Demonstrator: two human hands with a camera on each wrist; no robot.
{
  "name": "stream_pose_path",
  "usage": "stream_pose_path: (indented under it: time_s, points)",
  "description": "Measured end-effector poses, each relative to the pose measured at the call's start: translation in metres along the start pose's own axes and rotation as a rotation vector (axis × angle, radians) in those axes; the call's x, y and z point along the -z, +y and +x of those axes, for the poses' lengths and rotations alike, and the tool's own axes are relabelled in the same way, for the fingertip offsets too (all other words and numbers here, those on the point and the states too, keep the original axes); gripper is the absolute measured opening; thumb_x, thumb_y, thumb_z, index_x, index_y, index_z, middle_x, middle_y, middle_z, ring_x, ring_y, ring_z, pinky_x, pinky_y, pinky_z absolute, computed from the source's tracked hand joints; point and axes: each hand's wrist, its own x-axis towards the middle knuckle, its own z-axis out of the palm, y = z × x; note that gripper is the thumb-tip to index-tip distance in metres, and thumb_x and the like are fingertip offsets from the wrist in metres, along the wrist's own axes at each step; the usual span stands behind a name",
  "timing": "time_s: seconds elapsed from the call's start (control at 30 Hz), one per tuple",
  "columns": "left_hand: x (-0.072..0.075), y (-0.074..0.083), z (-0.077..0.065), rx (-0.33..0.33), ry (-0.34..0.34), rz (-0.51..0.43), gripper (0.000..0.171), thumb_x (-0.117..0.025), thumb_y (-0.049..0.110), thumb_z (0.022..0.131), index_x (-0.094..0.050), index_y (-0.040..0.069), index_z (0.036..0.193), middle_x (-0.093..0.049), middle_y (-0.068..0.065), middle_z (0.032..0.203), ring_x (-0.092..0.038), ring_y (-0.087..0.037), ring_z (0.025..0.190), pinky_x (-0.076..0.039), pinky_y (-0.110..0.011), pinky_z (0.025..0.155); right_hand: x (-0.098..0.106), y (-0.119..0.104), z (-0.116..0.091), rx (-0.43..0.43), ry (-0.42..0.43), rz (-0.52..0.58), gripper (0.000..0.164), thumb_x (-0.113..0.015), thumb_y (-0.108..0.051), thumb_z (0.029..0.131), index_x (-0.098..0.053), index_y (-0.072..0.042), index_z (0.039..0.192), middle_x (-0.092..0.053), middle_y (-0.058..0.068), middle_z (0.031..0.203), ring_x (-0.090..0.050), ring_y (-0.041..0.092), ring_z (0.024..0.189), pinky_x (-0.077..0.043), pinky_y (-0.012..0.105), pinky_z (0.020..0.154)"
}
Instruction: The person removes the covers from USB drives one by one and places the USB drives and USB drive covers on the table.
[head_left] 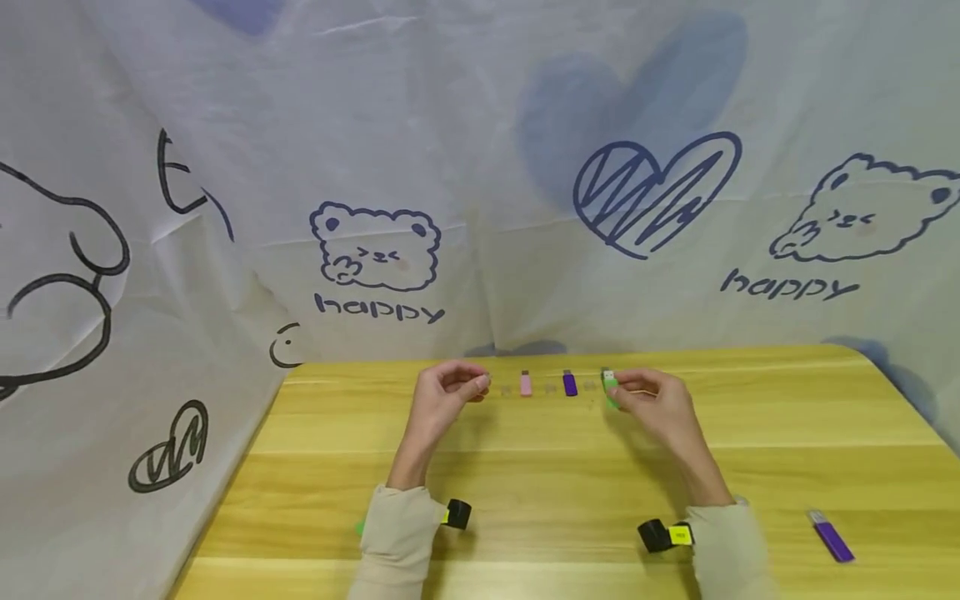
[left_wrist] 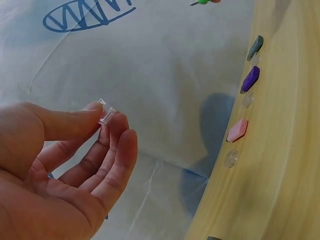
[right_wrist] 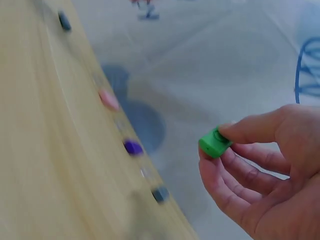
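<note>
Held up over the table's far edge, my left hand (head_left: 448,398) pinches a small clear plastic cap (left_wrist: 106,113) between thumb and fingertips. My right hand (head_left: 662,407) pinches a green USB stick (right_wrist: 215,144), its metal plug bare and pointing away in the head view. Between the hands, a pink USB stick (head_left: 526,384) and a purple USB stick (head_left: 570,383) lie in a row with their plugs toward the back. A dark grey stick (right_wrist: 160,194) lies beyond the purple one, partly behind the right hand in the head view. Clear caps (left_wrist: 231,158) sit between the sticks.
Another purple USB stick (head_left: 832,537) lies at the table's front right. A bit of something green (head_left: 360,527) shows beside the left sleeve. One more dark piece (right_wrist: 64,21) lies toward the row's left end. A printed cloth (head_left: 480,167) hangs behind the table.
</note>
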Motion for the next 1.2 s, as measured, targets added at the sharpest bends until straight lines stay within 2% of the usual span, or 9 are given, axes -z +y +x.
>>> stream_pose_path:
  time_s: [0.2,0.37,0.47,0.63,0.83,0.9,1.03,1.2]
  points:
    - [-0.005,0.005,-0.002,0.008,-0.026,0.006,0.015,-0.065,-0.008,0.090,-0.067,-0.017,0.102,-0.067,-0.034,0.096,-0.064,-0.049,0.086,-0.058,-0.051,0.078,0.034,0.018,0.022,-0.028,0.038,-0.133,0.034,-0.068,-0.015,0.092,-0.066,0.010,0.115,-0.067,0.026,0.106,-0.070,0.030,0.086,-0.061,0.031,0.071]
    - [-0.005,0.008,-0.001,0.032,-0.043,0.019,0.017,-0.064,-0.007,0.090,-0.066,-0.018,0.103,-0.067,-0.035,0.098,-0.064,-0.048,0.088,-0.056,-0.055,0.082,0.047,0.030,0.041,-0.080,0.034,-0.199,0.036,-0.071,-0.018,0.090,-0.068,0.011,0.112,-0.070,0.024,0.100,-0.071,0.029,0.079,-0.061,0.030,0.065]
    - [-0.005,0.005,0.000,0.041,-0.041,0.024,0.017,-0.065,-0.007,0.090,-0.066,-0.017,0.103,-0.067,-0.034,0.097,-0.066,-0.045,0.086,-0.056,-0.054,0.082,0.049,0.036,0.051,-0.129,0.024,-0.214,0.037,-0.072,-0.017,0.089,-0.068,0.012,0.112,-0.071,0.025,0.099,-0.071,0.032,0.079,-0.061,0.033,0.066]
    - [-0.005,-0.015,0.006,0.047,-0.035,0.021,0.015,-0.066,-0.005,0.090,-0.068,-0.015,0.102,-0.068,-0.031,0.095,-0.067,-0.043,0.085,-0.058,-0.050,0.079,0.049,0.044,0.063,-0.192,0.007,-0.282,0.038,-0.073,-0.019,0.088,-0.069,0.010,0.112,-0.072,0.024,0.099,-0.072,0.031,0.080,-0.061,0.038,0.069]
    - [-0.006,-0.026,0.009,0.037,-0.030,0.037,0.011,-0.068,-0.002,0.089,-0.071,-0.008,0.098,-0.071,-0.025,0.091,-0.069,-0.036,0.081,-0.061,-0.037,0.073,0.050,0.050,0.070,-0.170,-0.014,-0.399,0.037,-0.073,-0.020,0.088,-0.071,0.010,0.109,-0.074,0.022,0.093,-0.072,0.028,0.075,-0.057,0.047,0.079]
    - [-0.006,-0.027,0.010,0.036,-0.032,0.038,0.011,-0.069,-0.002,0.089,-0.071,-0.008,0.097,-0.071,-0.024,0.091,-0.069,-0.035,0.081,-0.061,-0.038,0.073,0.051,0.051,0.071,-0.170,-0.020,-0.421,0.037,-0.073,-0.021,0.088,-0.072,0.010,0.109,-0.074,0.022,0.091,-0.071,0.029,0.075,-0.055,0.050,0.082]
    - [-0.007,-0.026,0.009,0.036,-0.035,0.038,0.011,-0.068,-0.003,0.089,-0.071,-0.010,0.097,-0.071,-0.026,0.091,-0.068,-0.039,0.082,-0.060,-0.046,0.076,0.052,0.052,0.073,-0.175,-0.029,-0.447,0.039,-0.074,-0.023,0.088,-0.072,0.010,0.107,-0.075,0.020,0.087,-0.070,0.029,0.075,-0.054,0.051,0.083]
    - [-0.009,-0.008,0.002,0.039,-0.058,0.048,0.014,-0.064,-0.008,0.090,-0.067,-0.017,0.100,-0.069,-0.033,0.094,-0.065,-0.050,0.086,-0.057,-0.054,0.079,0.051,0.051,0.072,-0.166,-0.025,-0.474,0.035,-0.074,-0.022,0.087,-0.074,0.009,0.102,-0.075,0.020,0.086,-0.069,0.030,0.075,-0.053,0.052,0.080]
